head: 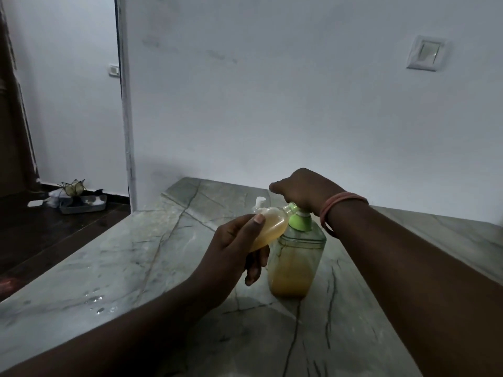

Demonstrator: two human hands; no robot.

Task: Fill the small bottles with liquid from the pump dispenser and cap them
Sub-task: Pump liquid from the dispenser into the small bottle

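Head view: we are gripping the small bottle (268,227) in our left hand (234,248), fingers curled round its belly, tilted with its mouth at the dispenser (296,257) spout. Our right hand (302,190) is pressing the pump head. Bottle seems light, soft-walled, likely slippery. Dispenser is standing mid-counter (136,268).

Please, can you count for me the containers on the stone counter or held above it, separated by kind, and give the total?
Pump dispenser: 1, the green-topped pump dispenser, pressed by the right hand.
Small bottles: 2, the small bottle held tilted at the spout by the left hand, and a white-capped bottle mostly hidden behind it.
Total: 3
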